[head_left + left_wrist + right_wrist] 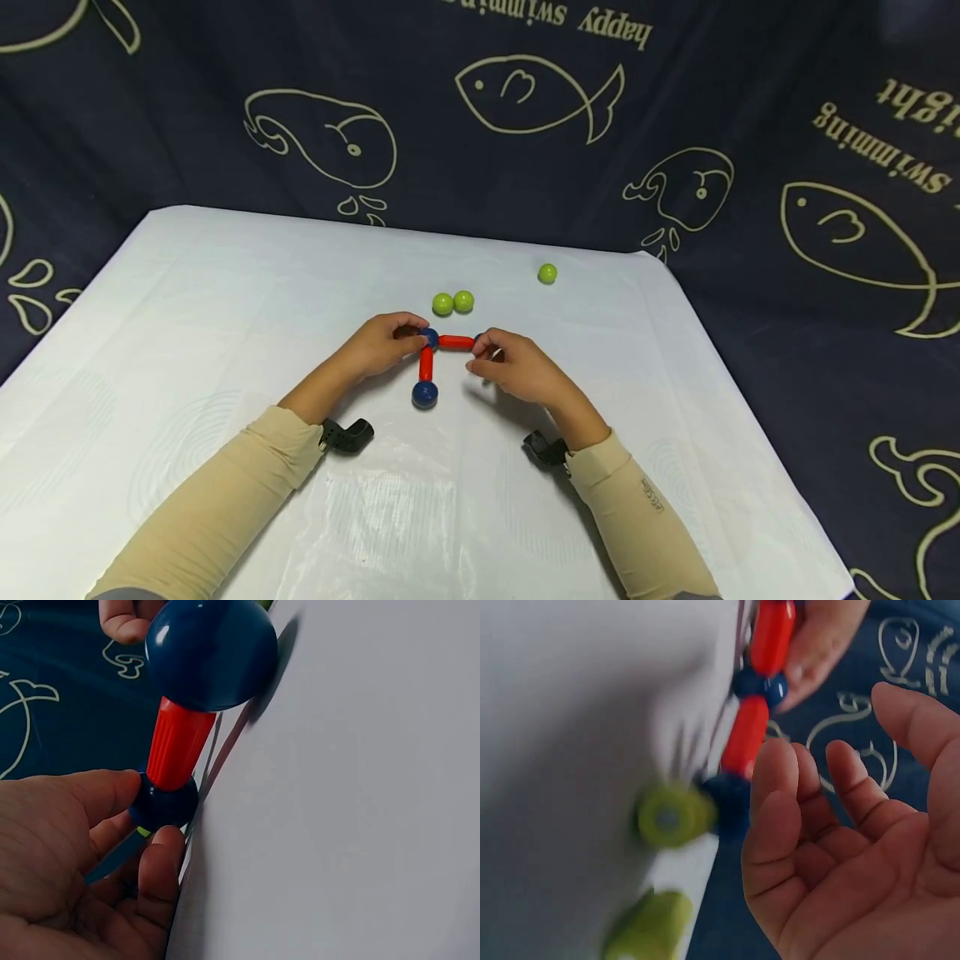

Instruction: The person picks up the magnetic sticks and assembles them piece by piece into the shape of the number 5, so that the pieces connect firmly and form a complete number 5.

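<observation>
My left hand (381, 343) pinches a dark blue ball (430, 337) between thumb and fingers. Two red rods join this ball: one rod (426, 364) runs toward me to a near blue ball (424, 394), the other rod (456, 342) runs right to another blue ball (727, 804). My right hand (517, 364) is beside that right-hand ball, partly covering it from above. In the right wrist view its fingers (772, 825) are loosely bent, with nothing gripped. A blurred lime-green piece (667, 816) with a grey centre sticks out from the right-hand ball.
Two lime-green balls (453, 302) lie side by side beyond the pieces. A third green ball (547, 273) lies farther back to the right. Another green shape (651, 930) is too blurred to identify. The white tabletop (247, 292) ends at a dark printed cloth (427, 183).
</observation>
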Available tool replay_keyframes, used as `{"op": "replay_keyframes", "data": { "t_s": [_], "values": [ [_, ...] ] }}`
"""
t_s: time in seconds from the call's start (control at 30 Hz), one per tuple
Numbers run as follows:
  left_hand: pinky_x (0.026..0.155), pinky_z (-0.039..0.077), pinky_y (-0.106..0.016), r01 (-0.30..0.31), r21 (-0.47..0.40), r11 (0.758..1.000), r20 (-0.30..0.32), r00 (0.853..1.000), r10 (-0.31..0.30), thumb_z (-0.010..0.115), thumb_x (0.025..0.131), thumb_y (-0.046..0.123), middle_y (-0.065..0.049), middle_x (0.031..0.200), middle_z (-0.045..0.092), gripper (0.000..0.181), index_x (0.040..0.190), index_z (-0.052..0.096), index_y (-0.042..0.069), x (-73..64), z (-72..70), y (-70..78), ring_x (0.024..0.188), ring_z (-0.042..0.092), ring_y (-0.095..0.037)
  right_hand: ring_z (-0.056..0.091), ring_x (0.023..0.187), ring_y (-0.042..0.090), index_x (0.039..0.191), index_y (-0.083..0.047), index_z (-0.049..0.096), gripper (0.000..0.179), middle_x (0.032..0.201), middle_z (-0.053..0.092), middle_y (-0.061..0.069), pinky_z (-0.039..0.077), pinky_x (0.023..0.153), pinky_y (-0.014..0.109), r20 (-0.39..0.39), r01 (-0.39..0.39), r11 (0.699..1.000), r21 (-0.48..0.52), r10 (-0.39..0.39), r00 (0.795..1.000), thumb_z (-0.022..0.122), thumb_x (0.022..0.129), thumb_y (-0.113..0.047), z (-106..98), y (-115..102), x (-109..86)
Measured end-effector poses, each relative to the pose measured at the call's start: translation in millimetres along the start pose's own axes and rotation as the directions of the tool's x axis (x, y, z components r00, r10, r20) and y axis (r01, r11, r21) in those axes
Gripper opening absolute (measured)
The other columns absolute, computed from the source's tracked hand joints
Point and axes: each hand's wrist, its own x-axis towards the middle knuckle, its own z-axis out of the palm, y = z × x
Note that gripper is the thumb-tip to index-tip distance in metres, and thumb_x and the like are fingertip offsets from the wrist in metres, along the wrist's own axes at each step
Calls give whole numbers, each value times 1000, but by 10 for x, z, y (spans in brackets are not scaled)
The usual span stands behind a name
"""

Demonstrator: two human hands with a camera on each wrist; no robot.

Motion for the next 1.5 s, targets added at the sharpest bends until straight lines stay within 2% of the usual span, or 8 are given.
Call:
{"op": "replay_keyframes", "data": {
  "t_s": [0.1, 0.3, 0.5, 0.8, 1.13, 1.5],
  "values": [
    [97, 43, -44, -6, 10, 1000, -3, 1000, 6, 65, 96, 20, -12, 116, 66, 32, 125, 65, 7, 10, 8, -1, 106, 57, -27, 59, 78, 20, 102, -12, 63, 16, 97, 64, 3, 48, 64, 34, -19, -23, 999, -37, 23, 1000, 68, 95, -25, -118, 45, -25],
    [97, 43, -45, 10, 18, 1000, -13, 1000, -10, 64, 96, 20, -13, 118, 66, 33, 126, 65, 7, 3, 3, 13, 106, 57, -28, 55, 69, 18, 100, -11, 60, 16, 95, 62, 5, 44, 62, 31, 14, -66, 992, -106, 68, 998, 69, 94, -23, -222, 119, -42],
    [97, 43, -44, 19, 20, 1000, -26, 999, -18, 64, 96, 20, -13, 118, 66, 32, 126, 65, 7, 2, 2, 26, 106, 57, -28, 60, 68, 20, 99, -9, 58, 17, 90, 62, 5, 46, 61, 31, 42, -80, 989, -127, 86, 995, 69, 93, -21, -215, 129, -31],
    [96, 43, -44, 20, 26, 999, -30, 999, -20, 64, 97, 20, -13, 119, 65, 32, 126, 65, 7, 5, 11, 5, 105, 57, -28, 51, 74, 18, 99, -8, 60, 19, 87, 58, 4, 44, 64, 32, 9, -76, 962, -263, 81, 997, 72, 91, -21, -188, 120, -33],
    [96, 43, -45, 25, 18, 1000, -25, 999, -25, 63, 97, 21, -13, 120, 65, 33, 127, 64, 7, 4, 12, 16, 106, 57, -28, 54, 82, 17, 104, -9, 62, 23, 92, 62, 1, 46, 73, 32, 83, -33, 951, -307, 61, 995, 76, 88, -17, -130, 134, -10],
    [97, 42, -45, 26, 11, 1000, -13, 1000, -26, 62, 97, 20, -14, 120, 64, 32, 127, 64, 7, 3, 13, 10, 107, 56, -29, 54, 81, 17, 109, -11, 61, 27, 91, 62, 1, 47, 72, 32, 142, -30, 941, -337, 82, 986, 77, 88, -12, -84, 112, -12]
  ]
}}
